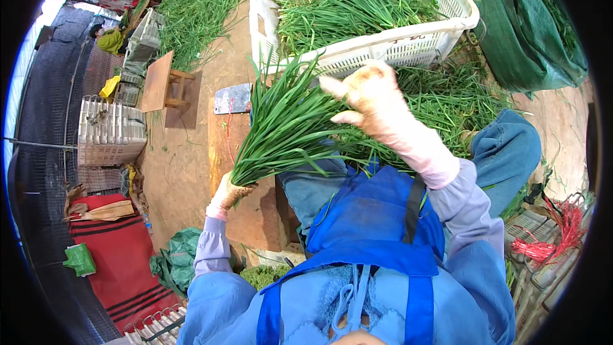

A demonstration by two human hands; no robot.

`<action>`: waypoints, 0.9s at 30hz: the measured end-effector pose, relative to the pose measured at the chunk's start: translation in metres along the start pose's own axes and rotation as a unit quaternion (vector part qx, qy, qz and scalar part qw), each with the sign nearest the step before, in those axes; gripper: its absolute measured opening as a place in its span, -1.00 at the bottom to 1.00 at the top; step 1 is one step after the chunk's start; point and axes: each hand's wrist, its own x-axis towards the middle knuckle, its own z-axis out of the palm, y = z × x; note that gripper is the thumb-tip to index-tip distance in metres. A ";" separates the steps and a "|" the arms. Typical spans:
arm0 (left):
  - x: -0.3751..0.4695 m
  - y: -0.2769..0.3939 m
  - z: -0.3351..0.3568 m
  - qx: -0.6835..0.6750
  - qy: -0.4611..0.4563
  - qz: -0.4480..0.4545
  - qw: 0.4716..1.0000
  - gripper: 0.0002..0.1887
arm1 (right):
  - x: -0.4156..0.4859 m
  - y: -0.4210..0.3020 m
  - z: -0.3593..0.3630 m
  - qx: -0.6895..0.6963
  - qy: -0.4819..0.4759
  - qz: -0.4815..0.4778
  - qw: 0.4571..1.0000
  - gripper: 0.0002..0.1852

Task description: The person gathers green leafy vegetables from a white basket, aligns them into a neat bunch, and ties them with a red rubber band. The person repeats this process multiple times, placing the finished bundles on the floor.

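My left hand (232,194), in a soiled glove, is closed around the base of a bunch of long green leaves (282,129), likely garlic chives, which fans out up and to the right. Beside the tips of the leaves, my right hand (368,96), also gloved, is raised with thumb and fingers apart and nothing between them; it is slightly blurred. A cleaver (232,99) lies on a wooden board (218,153) behind the bunch, its handle partly hidden. A thin red string (228,129) hangs over the same board. Loose leaves (440,100) lie heaped beyond my lap.
A white plastic crate (354,50) of greens stands ahead, with a green woven sack (522,38) at its right. Red ties (550,244) lie on crates at right. A wooden stool (160,81) and stacked crates (110,129) stand left; a person (111,40) is at far left.
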 end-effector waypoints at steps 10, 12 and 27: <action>0.001 -0.006 -0.004 0.102 0.014 -0.006 0.995 -0.69 | -0.006 0.062 -0.002 0.012 0.174 0.121 0.977 -0.63; 0.000 0.003 -0.001 0.151 0.024 0.000 0.988 -0.69 | 0.008 0.060 0.012 -0.001 0.143 0.121 0.982 -0.53; -0.022 0.035 -0.006 0.037 0.062 -0.027 0.997 -0.58 | -0.003 0.083 -0.005 0.297 0.051 0.279 0.912 -0.77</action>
